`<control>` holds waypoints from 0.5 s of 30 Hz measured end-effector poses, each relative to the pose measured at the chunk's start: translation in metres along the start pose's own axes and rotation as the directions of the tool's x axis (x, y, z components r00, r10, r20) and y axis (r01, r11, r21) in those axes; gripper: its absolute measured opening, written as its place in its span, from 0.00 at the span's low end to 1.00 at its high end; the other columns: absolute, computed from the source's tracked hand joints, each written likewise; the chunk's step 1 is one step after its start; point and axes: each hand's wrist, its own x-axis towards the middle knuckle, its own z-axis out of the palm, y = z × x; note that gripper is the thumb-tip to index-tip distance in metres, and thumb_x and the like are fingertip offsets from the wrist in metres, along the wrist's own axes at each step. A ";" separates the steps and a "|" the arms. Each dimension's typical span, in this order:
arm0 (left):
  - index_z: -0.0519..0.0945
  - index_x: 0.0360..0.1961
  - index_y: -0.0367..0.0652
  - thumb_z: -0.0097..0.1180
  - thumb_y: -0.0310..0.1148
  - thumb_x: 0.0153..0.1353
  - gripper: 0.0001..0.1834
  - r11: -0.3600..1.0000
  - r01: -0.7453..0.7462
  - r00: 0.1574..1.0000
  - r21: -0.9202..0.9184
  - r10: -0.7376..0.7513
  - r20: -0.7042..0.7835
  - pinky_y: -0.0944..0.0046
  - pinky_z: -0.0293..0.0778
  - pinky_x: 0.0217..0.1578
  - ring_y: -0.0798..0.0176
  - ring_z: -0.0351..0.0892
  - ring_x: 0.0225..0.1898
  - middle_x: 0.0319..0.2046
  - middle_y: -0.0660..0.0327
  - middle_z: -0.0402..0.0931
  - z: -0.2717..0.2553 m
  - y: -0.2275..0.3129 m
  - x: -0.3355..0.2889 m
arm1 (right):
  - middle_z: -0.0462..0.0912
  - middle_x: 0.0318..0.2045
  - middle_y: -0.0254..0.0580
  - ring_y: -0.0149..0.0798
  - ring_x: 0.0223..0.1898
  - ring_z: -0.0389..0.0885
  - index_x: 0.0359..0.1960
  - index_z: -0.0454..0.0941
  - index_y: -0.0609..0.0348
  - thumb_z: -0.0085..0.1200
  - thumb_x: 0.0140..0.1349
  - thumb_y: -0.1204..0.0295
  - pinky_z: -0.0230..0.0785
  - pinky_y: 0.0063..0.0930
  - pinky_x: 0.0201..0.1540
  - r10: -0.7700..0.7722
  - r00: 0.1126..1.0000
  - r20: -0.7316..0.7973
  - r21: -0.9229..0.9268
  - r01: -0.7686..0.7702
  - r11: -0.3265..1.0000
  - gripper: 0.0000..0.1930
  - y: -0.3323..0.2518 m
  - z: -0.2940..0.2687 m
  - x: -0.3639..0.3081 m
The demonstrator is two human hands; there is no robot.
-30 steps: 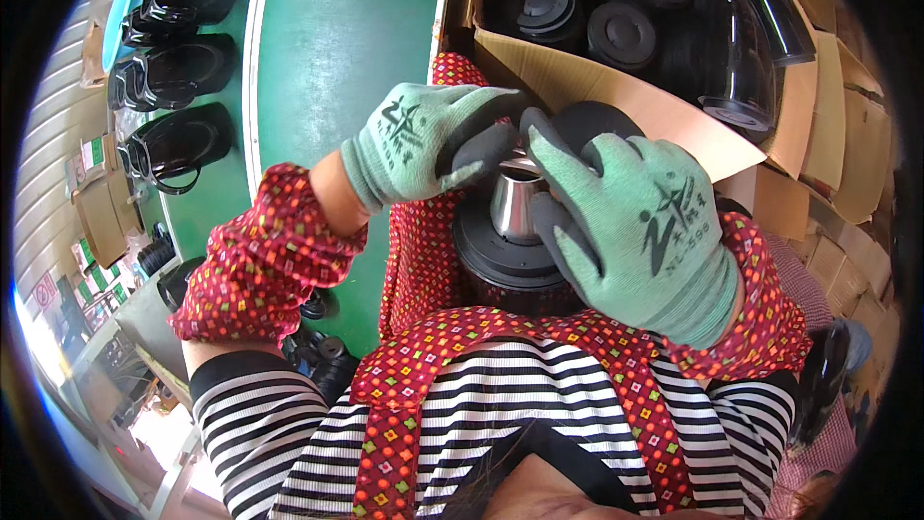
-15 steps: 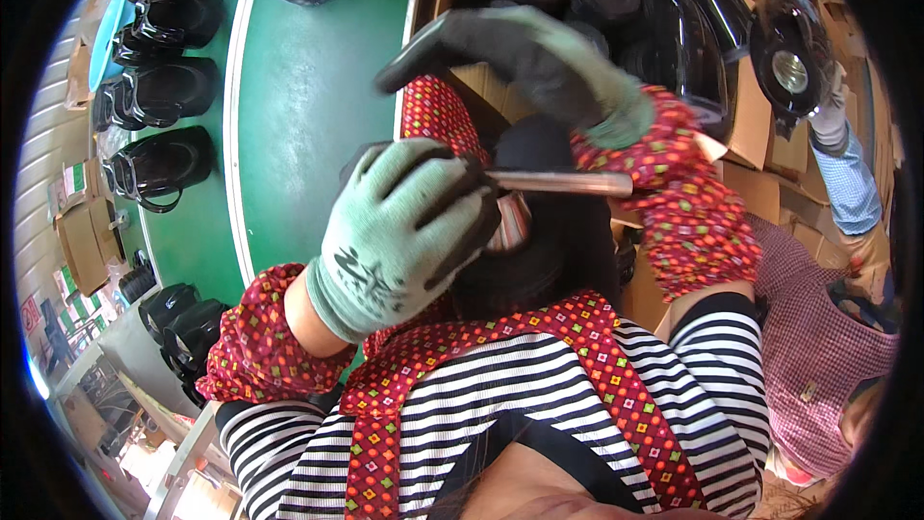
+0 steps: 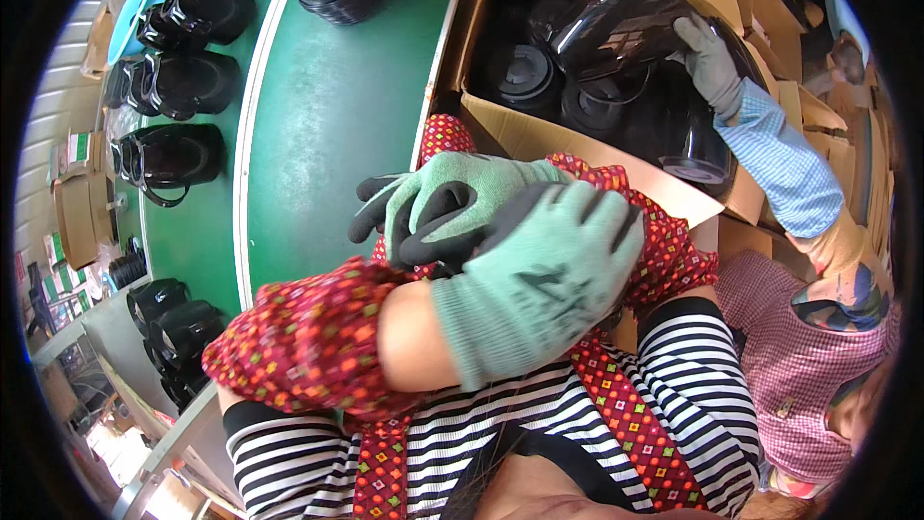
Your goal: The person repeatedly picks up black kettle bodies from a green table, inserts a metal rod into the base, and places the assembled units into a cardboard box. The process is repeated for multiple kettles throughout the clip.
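Beside the green bench (image 3: 332, 135), your left hand (image 3: 558, 274) crosses over your right hand (image 3: 462, 197), maybe working a piece hidden beneath. Right fingers look part bent, part spread; I can't tell either grip. Uncrossing seems needed next.

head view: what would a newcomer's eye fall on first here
Probably the left hand and right hand, green-gloved and crossed near the centre. Then, at upper right, a co-worker's hand on a glossy black vessel at an open cardboard box. Black handled containers line the green table at left.
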 end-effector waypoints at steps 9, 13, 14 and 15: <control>0.81 0.45 0.39 0.59 0.44 0.63 0.19 0.986 -0.092 0.996 -0.140 0.094 0.003 0.56 0.79 0.40 0.54 0.83 0.38 0.38 0.55 0.81 0.036 0.016 0.011 | 0.79 0.63 0.45 0.43 0.64 0.78 0.71 0.70 0.59 0.57 0.74 0.67 0.69 0.44 0.69 -0.028 0.799 -0.601 -0.228 -0.138 0.964 0.27 -0.052 -0.122 -0.124; 0.81 0.42 0.42 0.58 0.44 0.62 0.16 0.946 -0.159 0.984 -0.282 0.129 -0.124 0.59 0.78 0.35 0.57 0.82 0.33 0.35 0.58 0.78 0.030 0.010 0.004 | 0.77 0.62 0.51 0.53 0.65 0.76 0.67 0.72 0.65 0.61 0.69 0.71 0.67 0.52 0.70 -0.525 0.847 0.080 -0.516 0.486 0.705 0.26 0.025 0.024 -0.016; 0.80 0.41 0.43 0.59 0.44 0.61 0.16 0.911 -0.207 0.978 -0.357 0.179 -0.111 0.58 0.77 0.34 0.58 0.81 0.33 0.33 0.60 0.77 0.025 0.006 0.000 | 0.77 0.62 0.53 0.55 0.65 0.75 0.66 0.73 0.67 0.62 0.68 0.72 0.66 0.54 0.71 -0.621 0.752 0.221 -0.495 0.635 0.593 0.26 0.040 0.049 -0.005; 0.80 0.39 0.43 0.59 0.44 0.59 0.15 0.889 -0.257 0.964 -0.379 0.207 -0.166 0.58 0.77 0.34 0.59 0.80 0.33 0.33 0.61 0.76 0.031 0.004 -0.003 | 0.76 0.62 0.54 0.58 0.66 0.74 0.65 0.73 0.69 0.63 0.66 0.73 0.65 0.56 0.71 -0.660 0.691 0.296 -0.489 0.703 0.517 0.26 0.044 0.064 -0.001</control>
